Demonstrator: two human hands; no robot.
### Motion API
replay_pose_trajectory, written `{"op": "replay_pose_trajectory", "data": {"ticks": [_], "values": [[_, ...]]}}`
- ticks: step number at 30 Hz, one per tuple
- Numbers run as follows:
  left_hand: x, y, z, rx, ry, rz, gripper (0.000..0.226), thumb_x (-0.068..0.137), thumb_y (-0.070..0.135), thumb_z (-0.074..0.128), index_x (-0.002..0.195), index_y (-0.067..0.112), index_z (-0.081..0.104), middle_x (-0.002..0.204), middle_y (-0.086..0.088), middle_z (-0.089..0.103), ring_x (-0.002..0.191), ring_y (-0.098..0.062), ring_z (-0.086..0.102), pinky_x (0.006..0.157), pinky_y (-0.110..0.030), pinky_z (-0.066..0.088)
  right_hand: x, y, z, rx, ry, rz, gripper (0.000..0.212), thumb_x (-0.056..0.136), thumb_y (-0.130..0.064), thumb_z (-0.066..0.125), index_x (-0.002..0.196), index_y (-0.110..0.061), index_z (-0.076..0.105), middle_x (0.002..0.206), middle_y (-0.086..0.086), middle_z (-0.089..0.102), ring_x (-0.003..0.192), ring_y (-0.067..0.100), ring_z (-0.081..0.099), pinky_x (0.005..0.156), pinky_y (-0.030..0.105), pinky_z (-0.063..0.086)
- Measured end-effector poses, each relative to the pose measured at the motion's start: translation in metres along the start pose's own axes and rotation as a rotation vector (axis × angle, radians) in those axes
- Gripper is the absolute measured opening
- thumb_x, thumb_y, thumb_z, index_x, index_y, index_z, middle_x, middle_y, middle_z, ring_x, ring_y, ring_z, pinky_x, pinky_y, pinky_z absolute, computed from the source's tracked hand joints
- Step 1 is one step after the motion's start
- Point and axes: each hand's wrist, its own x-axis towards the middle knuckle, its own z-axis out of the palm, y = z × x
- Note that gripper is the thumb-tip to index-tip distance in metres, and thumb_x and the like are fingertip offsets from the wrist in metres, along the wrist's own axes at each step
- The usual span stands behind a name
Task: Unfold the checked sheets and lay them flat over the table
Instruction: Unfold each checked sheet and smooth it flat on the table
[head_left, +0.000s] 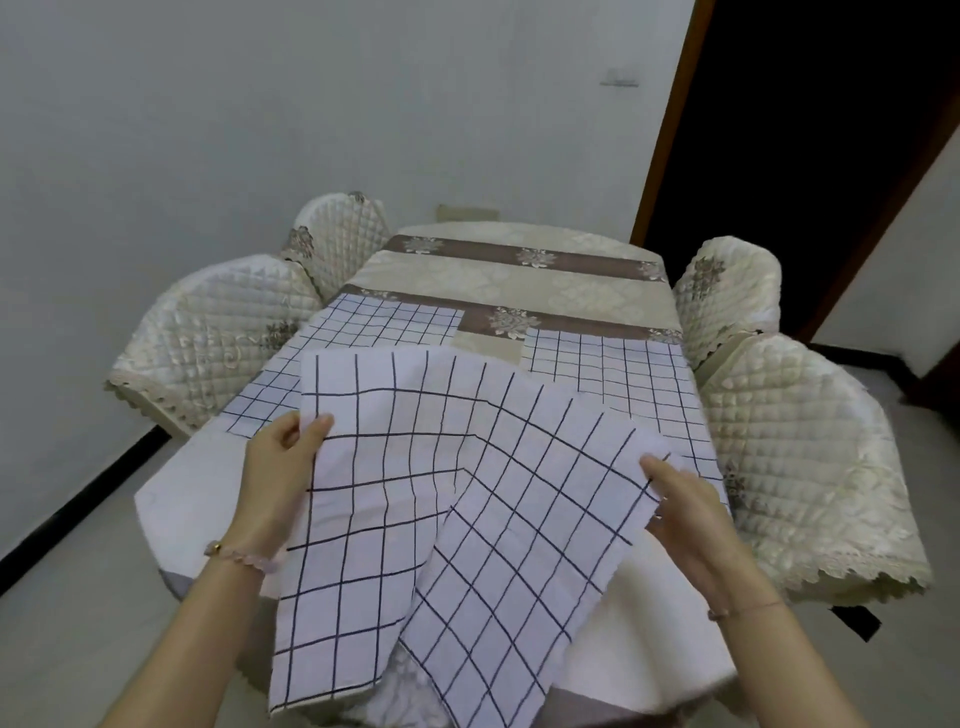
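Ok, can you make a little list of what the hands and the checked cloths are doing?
tablecloth: cream with brown flowered bands
left hand: grips the held checked sheet at its left edge
right hand: grips its right edge
held checked sheet: half unfolded, lifted over the tablecloth's near end
laid checked sheets: two, flat, side by side farther back

Obstacles: left chairs, right chairs are flanking the table; held checked sheet is screening near edge. Far end is lying open.
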Motion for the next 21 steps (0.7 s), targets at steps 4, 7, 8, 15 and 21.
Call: {"op": "replay_pose_trajectory", "data": {"ticks": [4,7,8,15,21], "values": [[0.017,0.006,-0.018,-0.016,-0.012,-0.010,0.041,0.087,0.038,0.061,0.083,-0.002,0.058,0.079,-0.009,0.053,0.074,-0.021,0.049,0.071,-0.036,0.040,0.008,-0.023,-0.016,0.120,0.131,-0.056,0.052,0.085,-0.035,0.063,0.126,-0.005,0.058,0.121,0.011,0.067,0.110,0.026,0.064,0.086,0.037,0.057],[0.013,0.011,-0.016,-0.007,-0.027,0.023,0.044,0.090,0.033,0.060,0.084,-0.010,0.053,0.079,-0.006,0.048,0.073,-0.019,0.042,0.068,-0.034,0.032,0.002,-0.030,-0.029,0.027,0.263,-0.113,0.054,0.082,-0.036,0.067,0.125,-0.005,0.058,0.118,0.011,0.067,0.105,0.025,0.065,0.079,0.032,0.057],[0.009,0.011,-0.013,-0.006,-0.036,0.028,0.043,0.090,0.030,0.059,0.079,-0.011,0.050,0.076,-0.007,0.045,0.071,-0.019,0.038,0.066,-0.033,0.029,-0.002,-0.031,-0.033,-0.040,0.284,-0.132,0.038,0.090,-0.028,0.060,0.120,-0.005,0.060,0.111,0.010,0.069,0.098,0.023,0.066,0.074,0.030,0.056],[-0.037,0.011,0.037,-0.011,-0.224,0.001,0.038,0.091,0.027,0.058,0.067,0.004,0.039,0.065,-0.008,0.029,0.061,-0.019,0.026,0.059,-0.030,0.022,-0.061,-0.013,-0.071,-0.242,0.502,-0.141,0.020,0.092,-0.023,0.057,0.105,-0.012,0.068,0.098,0.006,0.073,0.089,0.023,0.068,0.071,0.035,0.053],[-0.086,0.033,0.091,-0.025,-0.400,0.093,0.034,0.092,0.030,0.056,0.069,0.006,0.047,0.064,-0.005,0.032,0.060,-0.016,0.030,0.055,-0.025,0.024,-0.145,0.009,-0.130,-0.207,0.761,-0.120,0.018,0.091,-0.025,0.059,0.101,-0.013,0.068,0.097,0.007,0.071,0.091,0.028,0.067,0.084,0.044,0.053]]}}
